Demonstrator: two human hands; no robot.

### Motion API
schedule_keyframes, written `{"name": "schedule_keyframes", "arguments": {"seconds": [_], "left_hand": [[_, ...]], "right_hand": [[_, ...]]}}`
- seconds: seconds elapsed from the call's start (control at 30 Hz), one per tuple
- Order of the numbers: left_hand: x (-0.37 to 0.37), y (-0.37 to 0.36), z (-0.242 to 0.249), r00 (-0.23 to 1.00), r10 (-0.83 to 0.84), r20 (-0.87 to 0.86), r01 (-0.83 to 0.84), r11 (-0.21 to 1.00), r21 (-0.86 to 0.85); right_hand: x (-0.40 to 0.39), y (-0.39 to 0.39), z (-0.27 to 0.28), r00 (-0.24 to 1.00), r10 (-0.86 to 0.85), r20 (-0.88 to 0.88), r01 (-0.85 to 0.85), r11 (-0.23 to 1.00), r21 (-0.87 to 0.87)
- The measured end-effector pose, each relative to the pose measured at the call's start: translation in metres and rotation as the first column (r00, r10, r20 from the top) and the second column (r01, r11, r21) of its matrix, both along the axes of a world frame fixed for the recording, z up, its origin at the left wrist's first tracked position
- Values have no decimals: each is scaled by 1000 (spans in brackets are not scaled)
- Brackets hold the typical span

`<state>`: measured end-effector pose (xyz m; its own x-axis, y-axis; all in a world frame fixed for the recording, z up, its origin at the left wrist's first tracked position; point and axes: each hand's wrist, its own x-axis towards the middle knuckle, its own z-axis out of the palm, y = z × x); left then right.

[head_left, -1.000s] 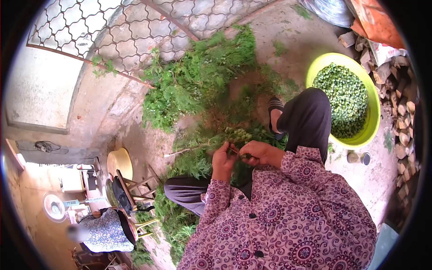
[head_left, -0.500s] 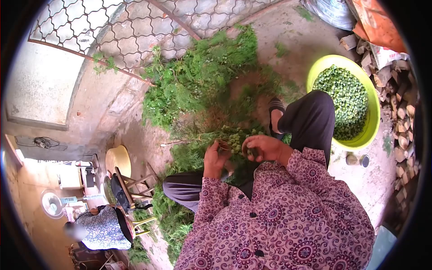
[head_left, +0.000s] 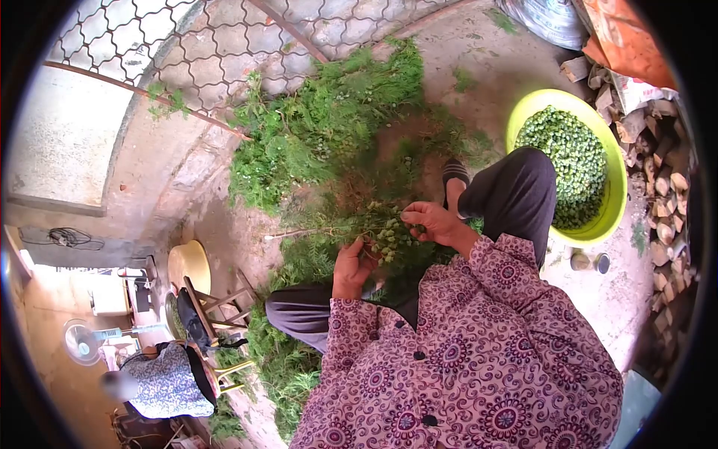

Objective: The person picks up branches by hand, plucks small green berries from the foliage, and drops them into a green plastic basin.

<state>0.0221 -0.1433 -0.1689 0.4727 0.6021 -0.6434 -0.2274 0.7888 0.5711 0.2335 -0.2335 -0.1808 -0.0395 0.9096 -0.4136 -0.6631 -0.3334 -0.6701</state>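
Note:
My left hand [head_left: 353, 269] is closed around a leafy branch [head_left: 329, 228] with clusters of small green cones [head_left: 387, 241], held low between my knees. Its pale cut stem points to the left. At the right side of the clusters, my right hand [head_left: 437, 223] has its thumb and fingers pinched together, with green cones partly showing under the fingers. To the right of my knee stands a yellow-green tub [head_left: 618, 198] with many loose green cones [head_left: 565, 165] in it.
A heap of cut green branches [head_left: 321, 123] lies ahead against a wire mesh panel [head_left: 224, 56]. Split firewood [head_left: 662, 202] is stacked at the right, a jar [head_left: 591, 262] lies near the tub. At the left are a wooden chair [head_left: 217, 314], a fan [head_left: 82, 342] and a seated person [head_left: 168, 382].
My right hand has moved slightly up, and its fingers have closed into a pinch. My left hand has shifted slightly down and left, with the cone clusters now showing more between the hands.

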Motion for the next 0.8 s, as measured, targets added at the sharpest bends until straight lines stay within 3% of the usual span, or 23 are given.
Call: {"name": "schedule_keyframes", "arguments": {"seconds": [0.17,0.33,0.47,0.53,0.63,0.73,0.8], "left_hand": [[1,-6,9,997,-82,-13,83,995,54],[-3,-6,3,990,-138,10,136,985,109],[0,-11,6,995,-97,-16,98,988,117],[-2,-11,4,986,-98,135,94,995,39],[1,-16,5,983,-84,164,90,995,-30],[4,-18,8,989,-150,21,148,986,71],[4,-19,12,984,-178,0,177,983,50]], "right_hand": [[-8,5,3,989,69,134,-66,997,-28],[-18,6,7,918,287,274,-312,949,53],[-22,7,12,920,293,259,-319,946,62],[-24,8,13,946,228,229,-243,969,41],[-25,9,10,948,212,239,-237,968,84],[-26,6,18,936,232,265,-254,966,55],[-27,7,8,932,238,272,-263,963,59]]}}
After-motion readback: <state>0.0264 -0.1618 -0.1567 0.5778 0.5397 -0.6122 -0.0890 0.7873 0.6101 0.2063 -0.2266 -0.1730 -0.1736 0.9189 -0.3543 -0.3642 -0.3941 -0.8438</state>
